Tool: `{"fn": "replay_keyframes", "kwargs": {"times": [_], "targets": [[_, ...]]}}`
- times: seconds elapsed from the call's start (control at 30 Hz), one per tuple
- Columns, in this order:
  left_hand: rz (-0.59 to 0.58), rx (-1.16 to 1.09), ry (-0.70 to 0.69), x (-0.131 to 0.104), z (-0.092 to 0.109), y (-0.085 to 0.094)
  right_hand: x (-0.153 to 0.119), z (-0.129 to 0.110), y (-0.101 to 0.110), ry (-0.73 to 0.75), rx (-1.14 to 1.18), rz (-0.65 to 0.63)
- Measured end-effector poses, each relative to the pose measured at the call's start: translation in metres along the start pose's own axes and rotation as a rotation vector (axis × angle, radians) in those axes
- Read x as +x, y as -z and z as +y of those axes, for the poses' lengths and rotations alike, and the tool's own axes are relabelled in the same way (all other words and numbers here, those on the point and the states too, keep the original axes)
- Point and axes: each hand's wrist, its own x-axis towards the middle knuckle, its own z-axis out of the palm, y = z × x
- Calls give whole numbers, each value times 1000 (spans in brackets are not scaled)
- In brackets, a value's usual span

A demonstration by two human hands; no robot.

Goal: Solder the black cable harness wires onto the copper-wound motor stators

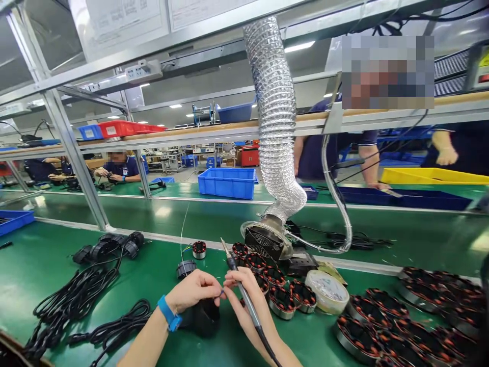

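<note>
My left hand (196, 289), with a blue band at the wrist, pinches a small blue piece (222, 292) that looks like a wire end. My right hand (247, 300) meets it there with thumb and fingertips, while a soldering iron (248, 300) lies across that hand, tip pointing up and away. Under the left hand is a black rounded housing (204, 317), partly hidden. Just beyond stand a black ring-shaped part (186, 268) and a single motor stator (199, 250) with thin coloured wires. A fine pale strand (185, 224) rises behind them.
Several stators (359, 334) with orange-red windings cover the right side, near a roll of clear tape (326, 291). A fume extractor (265, 238) hangs from a foil duct (273, 102). Black cable bundles (82, 293) lie left. Co-workers stand and sit beyond the bench.
</note>
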Motion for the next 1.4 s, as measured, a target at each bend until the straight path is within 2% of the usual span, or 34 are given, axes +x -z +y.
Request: {"fn": "replay_keyframes", "kwargs": {"times": [0.2,0.4,0.63,0.9,1.13,1.27,1.4], "targets": [[131,-90,29,-1,-5,-7,-5,-6,-2,0,-63,62],[257,-86,-32,0,-5,-18,-6,-9,-3,-115,-30,159],[290,-86,-48,1,-7,-19,-9,-9,-7,-138,-33,192],[165,-160,124,0,-8,-9,-12,-16,-5,-214,9,201],[182,-190,123,2,-9,-10,-12,-12,-4,-233,49,184],[156,-57,116,-1,-4,-12,-11,-14,-3,-228,35,198],[130,74,34,-2,-1,-14,-12,-12,-3,-246,12,195]]}}
